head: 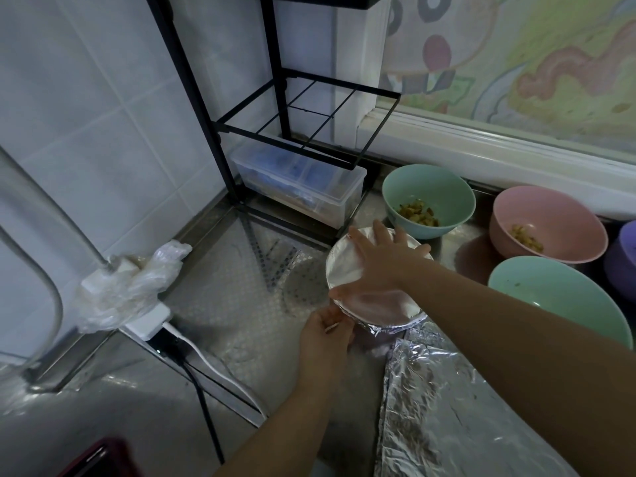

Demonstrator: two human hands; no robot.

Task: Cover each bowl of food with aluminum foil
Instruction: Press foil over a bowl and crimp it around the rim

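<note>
A bowl wrapped in aluminum foil point(375, 304) stands on the steel counter at centre. My right hand point(382, 258) lies flat and spread on its foil top. My left hand point(325, 333) pinches the foil edge at the bowl's near-left rim. A loose sheet of crumpled foil point(444, 414) lies on the counter in front of the bowl. Uncovered bowls stand to the right: a green bowl point(430, 187) with food, a pink bowl point(550, 215) with food, a nearer green bowl point(564, 297) and a purple bowl point(624, 256) at the frame edge.
A black wire rack point(303, 111) stands at the back over a clear plastic box point(299, 187). A white power strip point(148, 321) with a plastic bag and cables lies at left by the tiled wall. A window ledge point(499, 146) runs behind the bowls.
</note>
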